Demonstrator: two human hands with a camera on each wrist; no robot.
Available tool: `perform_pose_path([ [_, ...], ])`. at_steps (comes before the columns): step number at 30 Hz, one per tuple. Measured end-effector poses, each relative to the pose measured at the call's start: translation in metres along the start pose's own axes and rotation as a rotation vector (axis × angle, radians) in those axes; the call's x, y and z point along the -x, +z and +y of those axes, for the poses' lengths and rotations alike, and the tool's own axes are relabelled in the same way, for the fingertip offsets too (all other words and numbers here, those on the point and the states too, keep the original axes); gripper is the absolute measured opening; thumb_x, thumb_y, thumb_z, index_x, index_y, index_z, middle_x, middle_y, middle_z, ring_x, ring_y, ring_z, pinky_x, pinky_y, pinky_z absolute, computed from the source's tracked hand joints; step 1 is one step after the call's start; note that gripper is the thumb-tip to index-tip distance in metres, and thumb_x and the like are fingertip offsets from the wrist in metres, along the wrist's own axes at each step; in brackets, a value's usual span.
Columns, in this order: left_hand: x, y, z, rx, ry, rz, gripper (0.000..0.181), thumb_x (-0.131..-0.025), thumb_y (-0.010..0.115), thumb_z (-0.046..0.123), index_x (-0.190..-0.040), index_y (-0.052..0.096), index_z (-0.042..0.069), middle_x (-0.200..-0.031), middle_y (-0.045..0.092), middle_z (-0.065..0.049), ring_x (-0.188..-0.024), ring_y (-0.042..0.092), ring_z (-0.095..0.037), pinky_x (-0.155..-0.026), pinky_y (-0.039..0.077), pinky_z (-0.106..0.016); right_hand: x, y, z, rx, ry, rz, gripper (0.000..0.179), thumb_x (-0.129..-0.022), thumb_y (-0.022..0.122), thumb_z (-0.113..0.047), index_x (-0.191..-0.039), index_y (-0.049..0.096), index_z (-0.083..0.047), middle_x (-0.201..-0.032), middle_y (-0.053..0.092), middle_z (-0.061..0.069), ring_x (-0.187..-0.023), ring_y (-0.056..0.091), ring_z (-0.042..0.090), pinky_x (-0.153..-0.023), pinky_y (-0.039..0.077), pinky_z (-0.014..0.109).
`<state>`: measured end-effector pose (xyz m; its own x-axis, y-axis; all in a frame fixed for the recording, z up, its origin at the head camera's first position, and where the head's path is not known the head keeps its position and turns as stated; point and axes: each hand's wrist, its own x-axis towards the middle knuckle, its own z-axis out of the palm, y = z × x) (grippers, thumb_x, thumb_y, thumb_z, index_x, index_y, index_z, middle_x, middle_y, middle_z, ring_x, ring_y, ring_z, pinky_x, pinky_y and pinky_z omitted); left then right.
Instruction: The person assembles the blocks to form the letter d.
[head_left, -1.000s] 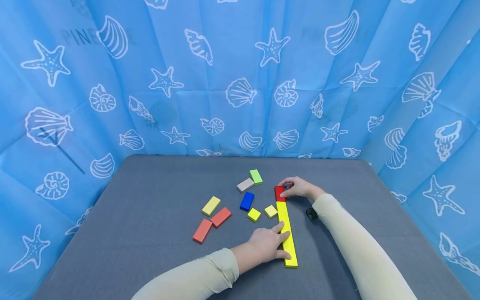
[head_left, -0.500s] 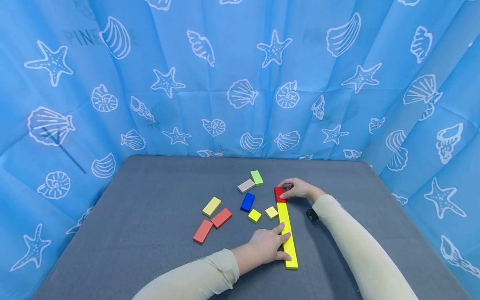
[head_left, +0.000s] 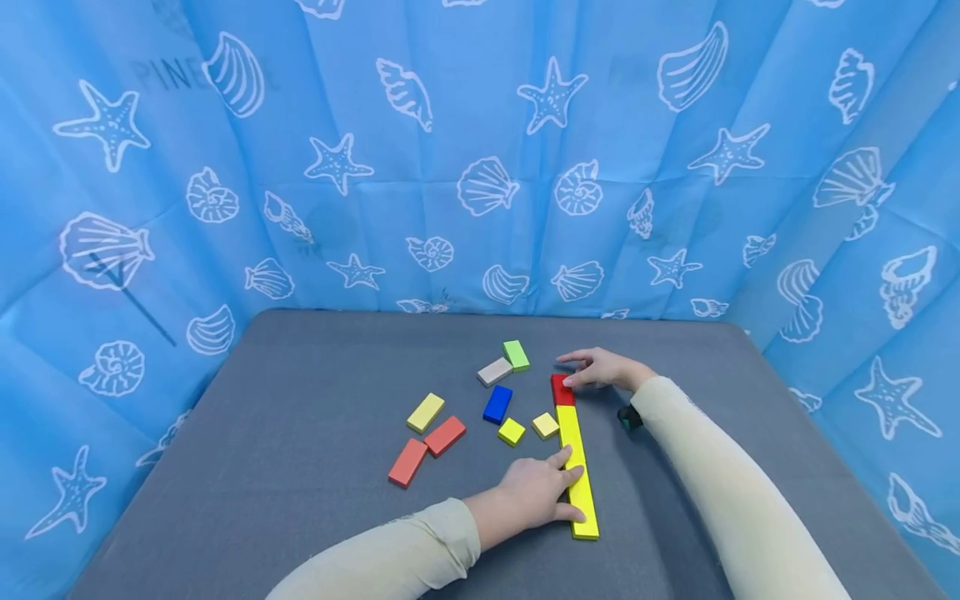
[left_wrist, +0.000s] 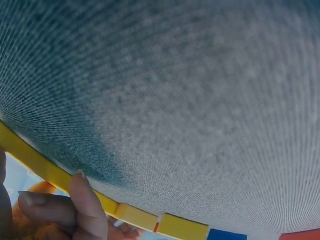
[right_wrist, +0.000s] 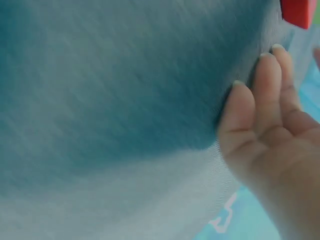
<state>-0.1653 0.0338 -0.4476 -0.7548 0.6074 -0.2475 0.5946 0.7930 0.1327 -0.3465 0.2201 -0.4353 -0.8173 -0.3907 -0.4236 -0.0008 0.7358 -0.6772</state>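
Note:
A long yellow strip of flat blocks (head_left: 587, 500) runs toward me on the grey table, with a red block (head_left: 562, 389) in line at its far end. My left hand (head_left: 525, 492) rests on the strip with spread, mostly straight fingers, the thumb near its close end. In the left wrist view its fingers (left_wrist: 89, 205) overlap the strip's side. My right hand (head_left: 603, 368) is beside the red block, thumb tip at its right edge and index finger stretched out beyond it. The right wrist view shows loosely extended fingers (right_wrist: 267, 80) low by the table, the red block at the corner.
Left of the strip lie a pale yellow square block (head_left: 545, 425), a bright yellow one (head_left: 512, 431), a blue block (head_left: 498, 404), a grey one (head_left: 495, 371) and a green one (head_left: 516, 355). Farther left are a yellow block (head_left: 426, 412) and two coral blocks (head_left: 408, 462).
My right hand has loosened from the red block; its index finger has lifted and straightened away. The left hand has stayed on the yellow strip.

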Motion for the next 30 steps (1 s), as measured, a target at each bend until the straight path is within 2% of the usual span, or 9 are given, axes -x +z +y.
perform_pose_path([
  [6,-0.001,0.001,-0.002,0.002,-0.001,-0.007,0.066,-0.086,0.055,0.067,-0.144,0.047,0.037,-0.152,0.037,0.011,-0.11,0.06,-0.005,-0.076,0.05,-0.026,-0.019,-0.005,-0.016,0.09,-0.163,0.005,0.07,-0.093,0.067,-0.023,-0.152,0.032,-0.01,-0.125,0.051,0.024,-0.109,0.048,0.035,-0.092,0.043,0.048],
  [11,0.0,0.001,-0.003,0.013,0.006,-0.015,0.065,-0.086,0.054,0.066,-0.144,0.048,0.037,-0.152,0.036,0.012,-0.106,0.062,-0.005,-0.075,0.051,-0.026,-0.038,0.001,-0.028,0.156,-0.252,-0.059,0.079,-0.091,0.071,-0.023,-0.154,0.026,-0.01,-0.122,0.052,0.021,-0.108,0.048,0.032,-0.092,0.043,0.045],
  [14,0.001,0.001,-0.005,0.028,0.017,-0.017,0.064,-0.087,0.054,0.066,-0.144,0.048,0.036,-0.153,0.036,0.011,-0.105,0.062,-0.005,-0.075,0.051,-0.025,-0.048,0.004,-0.032,0.198,-0.261,-0.082,0.084,-0.089,0.073,-0.025,-0.155,0.023,-0.011,-0.116,0.052,0.018,-0.104,0.047,0.03,-0.088,0.043,0.042],
  [22,0.002,0.004,-0.006,0.035,0.045,0.009,0.064,-0.088,0.054,0.065,-0.143,0.049,0.034,-0.152,0.038,0.009,-0.106,0.062,-0.005,-0.074,0.051,-0.025,-0.062,0.011,-0.038,0.265,-0.185,-0.094,0.086,-0.087,0.074,-0.031,-0.156,0.023,-0.018,-0.103,0.046,0.013,-0.099,0.043,0.027,-0.081,0.037,0.038],
  [30,0.003,0.003,-0.006,0.036,0.04,0.021,0.064,-0.088,0.054,0.064,-0.144,0.049,0.034,-0.152,0.037,0.009,-0.104,0.063,-0.007,-0.073,0.051,-0.025,-0.066,0.014,-0.041,0.296,-0.178,-0.054,0.073,-0.087,0.075,-0.025,-0.149,0.038,-0.013,-0.103,0.047,0.014,-0.095,0.044,0.028,-0.076,0.039,0.035],
])
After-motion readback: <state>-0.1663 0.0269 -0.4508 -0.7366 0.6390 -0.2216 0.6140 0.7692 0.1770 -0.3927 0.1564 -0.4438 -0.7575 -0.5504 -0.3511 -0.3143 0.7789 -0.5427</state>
